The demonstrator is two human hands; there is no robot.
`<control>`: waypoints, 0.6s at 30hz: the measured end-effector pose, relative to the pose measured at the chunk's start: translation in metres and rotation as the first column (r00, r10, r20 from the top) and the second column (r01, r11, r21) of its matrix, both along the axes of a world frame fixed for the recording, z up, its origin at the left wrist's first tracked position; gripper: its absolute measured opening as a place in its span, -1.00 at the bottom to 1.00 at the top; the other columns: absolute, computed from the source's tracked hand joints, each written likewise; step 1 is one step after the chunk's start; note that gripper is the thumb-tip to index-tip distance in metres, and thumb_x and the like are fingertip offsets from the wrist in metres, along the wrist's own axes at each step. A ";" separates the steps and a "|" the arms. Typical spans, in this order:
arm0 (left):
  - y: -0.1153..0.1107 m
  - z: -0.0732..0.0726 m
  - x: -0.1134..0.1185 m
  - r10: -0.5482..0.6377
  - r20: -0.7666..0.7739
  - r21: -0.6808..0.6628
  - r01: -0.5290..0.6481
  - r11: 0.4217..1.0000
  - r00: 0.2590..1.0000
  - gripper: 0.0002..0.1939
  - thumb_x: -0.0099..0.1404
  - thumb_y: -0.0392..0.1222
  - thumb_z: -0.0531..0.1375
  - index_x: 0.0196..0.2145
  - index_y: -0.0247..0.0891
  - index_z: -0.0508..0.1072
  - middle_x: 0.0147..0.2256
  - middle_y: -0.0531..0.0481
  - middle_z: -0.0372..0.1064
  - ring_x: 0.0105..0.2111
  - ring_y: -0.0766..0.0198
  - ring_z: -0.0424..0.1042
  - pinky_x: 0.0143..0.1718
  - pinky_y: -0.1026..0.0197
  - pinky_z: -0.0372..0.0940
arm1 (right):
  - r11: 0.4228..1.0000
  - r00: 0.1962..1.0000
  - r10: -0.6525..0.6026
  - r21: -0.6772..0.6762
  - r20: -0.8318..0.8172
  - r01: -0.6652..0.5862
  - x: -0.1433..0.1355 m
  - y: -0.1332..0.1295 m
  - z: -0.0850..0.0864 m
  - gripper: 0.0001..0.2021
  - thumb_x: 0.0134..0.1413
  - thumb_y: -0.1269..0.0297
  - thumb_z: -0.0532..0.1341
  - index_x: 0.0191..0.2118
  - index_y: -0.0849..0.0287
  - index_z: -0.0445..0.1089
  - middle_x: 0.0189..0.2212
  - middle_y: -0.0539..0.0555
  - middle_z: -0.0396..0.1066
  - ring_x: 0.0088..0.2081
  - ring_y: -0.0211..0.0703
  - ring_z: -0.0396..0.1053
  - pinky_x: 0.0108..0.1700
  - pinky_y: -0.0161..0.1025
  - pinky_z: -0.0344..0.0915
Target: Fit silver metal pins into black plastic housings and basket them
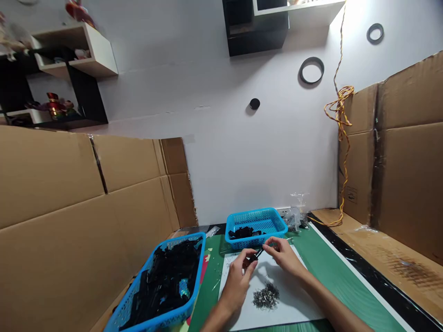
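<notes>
My left hand is closed in a pinch on a small black strip-like piece, whose exact kind is too small to make out. The fingertips of my right hand pinch its upper right end. Both hands are above a white sheet. Below them on the sheet lies a loose heap of small, shiny metal pieces. Just beyond the hands stands a blue basket with some black pieces inside.
A larger blue basket on the left is heaped with black pieces. Clear plastic bags stand by the wall. Cardboard panels flank the green mat on both sides. A yellow cord hangs at right.
</notes>
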State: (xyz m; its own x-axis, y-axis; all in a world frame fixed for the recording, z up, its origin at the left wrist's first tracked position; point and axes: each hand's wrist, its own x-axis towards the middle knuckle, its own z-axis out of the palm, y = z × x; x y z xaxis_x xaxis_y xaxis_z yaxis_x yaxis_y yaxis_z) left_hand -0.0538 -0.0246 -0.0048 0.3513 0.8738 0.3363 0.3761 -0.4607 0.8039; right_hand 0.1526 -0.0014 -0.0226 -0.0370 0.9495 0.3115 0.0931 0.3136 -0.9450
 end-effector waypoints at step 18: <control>0.150 0.091 -0.007 0.282 -0.645 0.172 -0.225 0.959 0.710 -0.75 0.37 -0.02 0.34 -0.36 -0.25 0.59 -0.32 -0.17 0.58 -0.26 0.07 0.49 -0.21 0.17 0.21 | 0.986 0.649 -0.137 0.169 0.749 0.013 0.006 -0.029 0.011 -0.74 0.31 0.44 0.21 -0.02 0.09 0.60 -0.24 0.14 0.67 -0.25 -0.06 0.54 -0.27 -0.26 0.04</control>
